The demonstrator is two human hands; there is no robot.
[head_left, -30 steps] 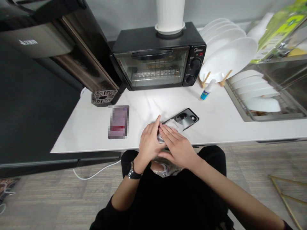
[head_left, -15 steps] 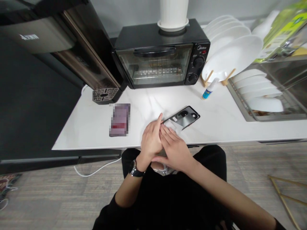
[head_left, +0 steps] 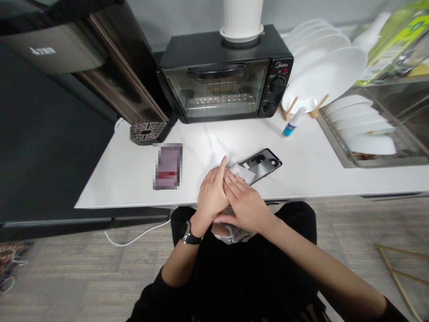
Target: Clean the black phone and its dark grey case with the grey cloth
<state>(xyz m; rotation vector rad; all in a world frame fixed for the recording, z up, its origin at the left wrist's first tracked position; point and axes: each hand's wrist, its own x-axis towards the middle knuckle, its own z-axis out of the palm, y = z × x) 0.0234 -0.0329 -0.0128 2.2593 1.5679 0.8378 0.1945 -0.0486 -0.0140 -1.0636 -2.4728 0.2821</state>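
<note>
Both of your hands meet at the near edge of the white counter [head_left: 127, 179], fingers flat and pressed close, the left hand [head_left: 212, 197] partly overlapped by the right hand [head_left: 244, 203]. Neither one is closed around anything; your right fingertips [head_left: 231, 178] rest on a small white cloth [head_left: 241, 172], and your left index finger points up along its left side. Whether the left hand pins a corner of the cloth you cannot tell, since the right hand covers that spot. A dark watch [head_left: 187, 233] sits on your left wrist.

Under the cloth lies a dark phone [head_left: 263, 163], back up, its camera block showing. It lies just ahead and to the right of your hands, its long axis running diagonally from the near end under your fingers up toward the far right. Your right hand is the nearer one to the exposed part.

To the left, well apart, a second flat device [head_left: 168, 166] lies on the counter. Farther back stands a small spray bottle [head_left: 290, 125], then a black toaster oven [head_left: 221, 80] with a white pot [head_left: 243, 20] on top, a dark water dispenser [head_left: 100, 76] at left, and racked white plates [head_left: 321, 76] beside a dish drainer [head_left: 368, 138] at right.
</note>
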